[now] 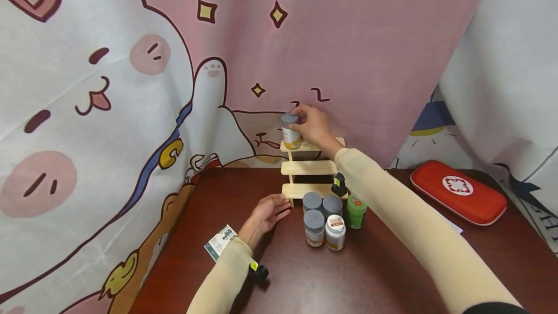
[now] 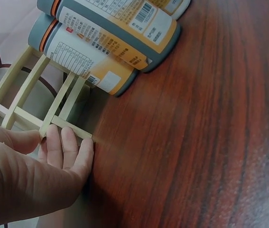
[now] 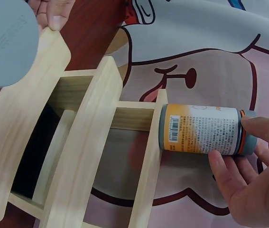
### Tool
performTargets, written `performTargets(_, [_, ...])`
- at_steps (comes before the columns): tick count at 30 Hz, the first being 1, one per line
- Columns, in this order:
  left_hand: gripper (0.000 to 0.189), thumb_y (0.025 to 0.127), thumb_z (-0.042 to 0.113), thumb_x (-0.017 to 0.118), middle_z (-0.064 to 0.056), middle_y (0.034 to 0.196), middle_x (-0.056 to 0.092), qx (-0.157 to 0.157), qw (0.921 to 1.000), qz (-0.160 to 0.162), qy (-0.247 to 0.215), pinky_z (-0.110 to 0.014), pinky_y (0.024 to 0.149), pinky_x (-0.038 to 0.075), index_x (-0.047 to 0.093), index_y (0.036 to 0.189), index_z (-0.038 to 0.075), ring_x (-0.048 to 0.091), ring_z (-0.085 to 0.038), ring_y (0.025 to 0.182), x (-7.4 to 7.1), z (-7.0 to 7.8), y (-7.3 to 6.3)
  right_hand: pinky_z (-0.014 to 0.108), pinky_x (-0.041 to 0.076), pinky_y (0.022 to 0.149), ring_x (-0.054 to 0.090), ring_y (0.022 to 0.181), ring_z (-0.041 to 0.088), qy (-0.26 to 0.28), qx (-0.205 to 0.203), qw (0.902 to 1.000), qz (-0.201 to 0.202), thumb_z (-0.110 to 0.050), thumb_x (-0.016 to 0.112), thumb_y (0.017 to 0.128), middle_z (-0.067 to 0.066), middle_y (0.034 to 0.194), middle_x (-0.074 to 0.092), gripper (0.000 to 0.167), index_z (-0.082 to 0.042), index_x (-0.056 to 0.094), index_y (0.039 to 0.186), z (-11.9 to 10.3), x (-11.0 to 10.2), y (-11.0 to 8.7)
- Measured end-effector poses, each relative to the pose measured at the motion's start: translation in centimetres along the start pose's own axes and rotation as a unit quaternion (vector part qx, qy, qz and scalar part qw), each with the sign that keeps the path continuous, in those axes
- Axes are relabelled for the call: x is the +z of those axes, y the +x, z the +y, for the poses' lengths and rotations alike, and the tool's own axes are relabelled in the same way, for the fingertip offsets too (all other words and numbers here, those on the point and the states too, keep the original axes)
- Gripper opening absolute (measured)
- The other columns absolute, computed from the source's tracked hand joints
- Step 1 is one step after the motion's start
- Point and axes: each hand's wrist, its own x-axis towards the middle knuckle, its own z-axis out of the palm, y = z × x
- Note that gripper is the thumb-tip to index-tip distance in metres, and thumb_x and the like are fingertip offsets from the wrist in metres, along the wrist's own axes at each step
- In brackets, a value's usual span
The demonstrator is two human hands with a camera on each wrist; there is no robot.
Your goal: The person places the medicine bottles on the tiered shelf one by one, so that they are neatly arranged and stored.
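A three-step wooden display rack (image 1: 309, 167) stands at the back of the table. On the left end of its top step is an upright supplement bottle (image 1: 291, 132) with a grey lid and a white-and-yellow label. My right hand (image 1: 315, 124) grips this bottle near the lid, thumb on one side and fingers on the other (image 3: 255, 178). My left hand (image 1: 267, 212) pinches the left end of the rack's lowest step between thumb and fingers (image 2: 44, 161). The right wrist view shows the bottle's base against the top step.
In front of the rack stand several grey-lidded bottles (image 1: 314, 229), a white bottle (image 1: 335, 234) and a green container (image 1: 356, 212). A printed card (image 1: 219, 241) lies left. A red zip case (image 1: 457, 193) sits on the right. A patterned curtain (image 1: 370, 52) hangs close behind.
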Motion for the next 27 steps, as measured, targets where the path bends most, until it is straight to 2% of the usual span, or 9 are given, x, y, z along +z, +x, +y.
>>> performTargets(9, [0.016, 0.109, 0.009, 0.054, -0.005, 0.104, 0.068, 0.000, 1.0000, -0.002, -0.002, -0.050, 0.116, 0.053, 0.059, 0.123, 0.002, 0.070, -0.027, 0.114, 0.0, 0.0, 0.1, 0.050, 0.057, 0.105, 0.070, 0.116, 0.038, -0.011, -0.039, 0.9992, -0.005, -0.011, 0.080, 0.094, 0.022, 0.129, 0.066, 0.044, -0.006, 0.065, 0.135, 0.6, -0.3, -0.7])
performTargets(16, [0.015, 0.109, 0.009, 0.055, -0.008, 0.108, 0.070, 0.008, 1.0000, -0.006, 0.000, -0.052, 0.118, 0.051, 0.057, 0.122, 0.002, 0.070, -0.028, 0.115, 0.0, -0.3, -0.3, 0.057, 0.052, 0.107, 0.062, 0.126, 0.042, -0.016, -0.062, 0.9979, -0.009, -0.017, 0.082, 0.094, 0.022, 0.135, 0.060, 0.054, -0.014, 0.061, 0.143, 1.3, -1.3, -3.4])
performTargets(22, [0.015, 0.109, 0.009, 0.053, -0.010, 0.112, 0.070, 0.005, 0.9999, -0.010, 0.006, -0.052, 0.118, 0.051, 0.057, 0.121, 0.002, 0.068, -0.030, 0.120, 0.0, -0.2, -0.1, 0.059, 0.051, 0.108, 0.060, 0.129, 0.042, -0.010, -0.068, 0.9971, -0.031, -0.022, 0.082, 0.094, 0.022, 0.138, 0.059, 0.053, -0.013, 0.061, 0.143, 1.3, -2.5, -5.6])
performTargets(27, [0.008, 0.109, 0.008, 0.054, -0.009, 0.110, 0.070, 0.005, 0.9999, -0.011, 0.001, -0.051, 0.118, 0.051, 0.058, 0.115, 0.006, 0.070, -0.027, 0.115, 0.0, 0.0, 0.1, 0.059, 0.053, 0.107, 0.059, 0.130, 0.042, 0.001, -0.072, 0.9960, -0.052, -0.022, 0.081, 0.094, 0.022, 0.138, 0.060, 0.053, -0.011, 0.061, 0.142, 1.3, -3.1, -7.2])
